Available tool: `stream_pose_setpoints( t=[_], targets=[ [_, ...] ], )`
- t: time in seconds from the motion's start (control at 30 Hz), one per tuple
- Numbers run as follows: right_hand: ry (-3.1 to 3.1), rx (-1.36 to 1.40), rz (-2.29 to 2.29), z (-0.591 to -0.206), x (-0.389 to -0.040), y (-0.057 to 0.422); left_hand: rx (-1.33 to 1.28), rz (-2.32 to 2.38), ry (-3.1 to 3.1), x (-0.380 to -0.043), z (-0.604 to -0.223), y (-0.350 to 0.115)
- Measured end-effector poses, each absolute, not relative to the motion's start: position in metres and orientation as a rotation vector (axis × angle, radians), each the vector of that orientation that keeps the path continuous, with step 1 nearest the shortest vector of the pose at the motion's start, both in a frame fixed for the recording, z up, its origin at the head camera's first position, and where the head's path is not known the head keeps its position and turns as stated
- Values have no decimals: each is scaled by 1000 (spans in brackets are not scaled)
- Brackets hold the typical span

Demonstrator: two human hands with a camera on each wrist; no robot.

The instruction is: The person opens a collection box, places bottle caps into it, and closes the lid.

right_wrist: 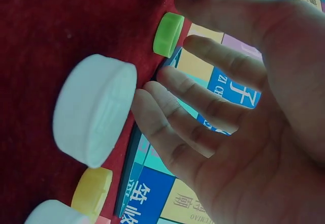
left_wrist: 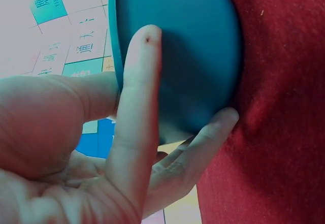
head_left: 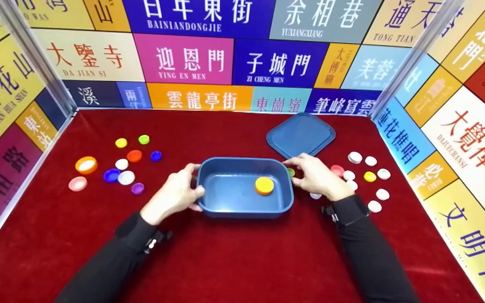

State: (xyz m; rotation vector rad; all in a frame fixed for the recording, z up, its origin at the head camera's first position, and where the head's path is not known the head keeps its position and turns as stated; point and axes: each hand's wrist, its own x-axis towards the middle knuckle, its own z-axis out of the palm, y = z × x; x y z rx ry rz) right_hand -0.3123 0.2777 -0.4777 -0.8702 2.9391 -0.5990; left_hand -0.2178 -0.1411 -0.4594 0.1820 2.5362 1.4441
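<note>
In the head view, the left end of the blue box (head_left: 225,198) was held by the left hand (head_left: 175,191), with the thumb laid at the rim. The box was set upright on the red cloth (head_left: 234,261), and one yellow-orange cap (head_left: 264,185) was contained in it, toward the right end. The right hand (head_left: 315,174) was held apart from the left, beyond the box's right end, its fingers extended near a green cap (head_left: 291,172). The blue lid (head_left: 301,134) was laid flat behind the box. Loose caps were scattered on both sides, among them a purple cap (head_left: 137,188) and a pink cap (head_left: 78,184) at the left. The cloth was bordered by lettered panels (head_left: 183,59).

In the left wrist view, the box's end wall was gripped by the left hand: one finger was laid along the wall, and another was placed low, near the cloth.

In the right wrist view, the right hand's fingers were spread, not curled. The green cap was seen just beside the thumb and fingertips; whether it was touched could not be told. A large white cap (right_wrist: 91,112) was shown nearer the camera.
</note>
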Motion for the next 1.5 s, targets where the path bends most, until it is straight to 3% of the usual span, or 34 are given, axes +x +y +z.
stream_pose_setpoints(
  t=[1.03, 1.5],
  targets=[
    [2925, -896, -604, -474, -311, 278, 181, 1410, 2555, -220, -462, -141],
    [3031, -919, -654, -440, -299, 274, 164, 1399, 2557, -221, -461, -139]
  ],
)
